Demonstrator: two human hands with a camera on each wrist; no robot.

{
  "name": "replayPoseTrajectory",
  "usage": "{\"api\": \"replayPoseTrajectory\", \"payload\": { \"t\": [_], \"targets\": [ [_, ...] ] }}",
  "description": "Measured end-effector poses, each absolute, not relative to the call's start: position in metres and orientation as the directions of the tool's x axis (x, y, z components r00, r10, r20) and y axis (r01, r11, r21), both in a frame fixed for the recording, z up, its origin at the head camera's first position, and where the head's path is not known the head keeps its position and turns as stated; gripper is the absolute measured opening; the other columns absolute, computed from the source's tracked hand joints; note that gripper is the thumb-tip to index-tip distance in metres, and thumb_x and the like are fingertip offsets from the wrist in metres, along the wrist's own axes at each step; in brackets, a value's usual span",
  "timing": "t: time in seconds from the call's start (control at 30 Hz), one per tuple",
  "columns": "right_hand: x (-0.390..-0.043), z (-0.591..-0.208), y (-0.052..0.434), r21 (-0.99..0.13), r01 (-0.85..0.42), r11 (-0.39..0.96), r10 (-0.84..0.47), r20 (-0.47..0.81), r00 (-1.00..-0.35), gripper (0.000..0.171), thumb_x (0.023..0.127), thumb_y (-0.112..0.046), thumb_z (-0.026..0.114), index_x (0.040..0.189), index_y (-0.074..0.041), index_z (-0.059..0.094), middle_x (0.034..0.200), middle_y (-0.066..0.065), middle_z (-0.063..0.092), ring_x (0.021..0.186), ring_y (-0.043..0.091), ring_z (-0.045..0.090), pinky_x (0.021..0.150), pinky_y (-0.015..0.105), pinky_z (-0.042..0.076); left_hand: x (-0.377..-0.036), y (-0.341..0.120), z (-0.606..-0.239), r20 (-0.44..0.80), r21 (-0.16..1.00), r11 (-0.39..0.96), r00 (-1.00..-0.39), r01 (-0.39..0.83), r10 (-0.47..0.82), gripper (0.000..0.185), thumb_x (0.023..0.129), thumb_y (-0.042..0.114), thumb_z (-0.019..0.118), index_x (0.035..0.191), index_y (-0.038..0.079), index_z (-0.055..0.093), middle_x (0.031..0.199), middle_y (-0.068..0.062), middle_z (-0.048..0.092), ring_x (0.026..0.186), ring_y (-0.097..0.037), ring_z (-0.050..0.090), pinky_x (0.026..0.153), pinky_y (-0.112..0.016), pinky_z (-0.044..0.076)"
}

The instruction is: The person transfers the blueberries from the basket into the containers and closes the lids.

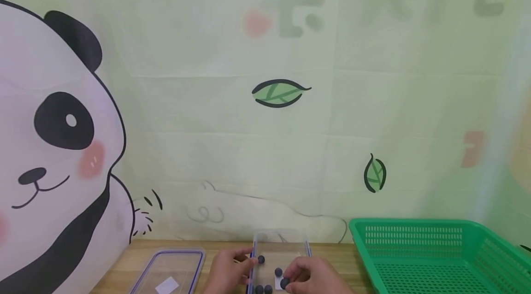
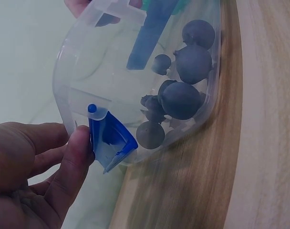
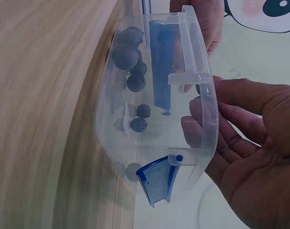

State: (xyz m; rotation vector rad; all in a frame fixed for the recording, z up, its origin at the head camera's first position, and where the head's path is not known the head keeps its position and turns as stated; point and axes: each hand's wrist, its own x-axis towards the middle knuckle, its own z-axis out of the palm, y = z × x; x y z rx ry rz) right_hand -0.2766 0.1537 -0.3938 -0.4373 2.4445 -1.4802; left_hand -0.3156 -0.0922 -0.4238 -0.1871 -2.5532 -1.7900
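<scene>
At the far left of the table (image 1: 124, 257) a clear lid (image 1: 168, 272) with a blue edge is lying flat, apart from the hands. Next to it, the left hand (image 1: 227, 271) is resting at the left side of the clear box (image 1: 282, 248), which is standing open near the back edge of the table, in front of the panda wall cloth (image 1: 62, 146). In the left wrist view the thumb (image 2: 73, 157) is pressing against the blue clip (image 2: 109, 140) on the box wall; the other fingers are only loosely curled, so this hand is touching the box and not really clamping it. Inside the box several dark balls (image 1: 278, 272) are lying on the bottom, some touching each other. The right hand (image 1: 309, 275) is lying at the right side of the box, and in the head view its fingertips are seeming to pinch one dark ball (image 1: 284, 283) near the front; the right wrist view is showing the fingers (image 3: 240, 119) rather straight along the rim, so I cannot tell surely if it is gripping. At the far right a green basket (image 1: 439, 252) is standing, well apart from the box. To do this well, I am thinking the left thumb should be holding the box steady while the right fingers are working slowly, because round balls are rolling away easily.
</scene>
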Motion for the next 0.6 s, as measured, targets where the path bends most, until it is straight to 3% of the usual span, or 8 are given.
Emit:
{"api": "replayPoseTrajectory", "payload": {
  "t": [0.6],
  "targets": [
    [-0.2773,-0.3949,0.1548,-0.883,-0.147,0.446,-0.37,-0.032,-0.928,0.008,0.098,-0.002,0.074,0.106,-0.002,0.076,0.091,0.002,0.073,0.086,0.019,0.068,0.082,0.04,0.062,-0.3158,-0.0928,-0.4242,0.098,0.934,0.334,-0.991,0.124,0.093,0.032,0.099,0.005,0.074,0.127,-0.01,0.071,0.091,-0.007,0.068,0.069,-0.015,0.07,0.06,-0.032,0.065]
  ]
}}
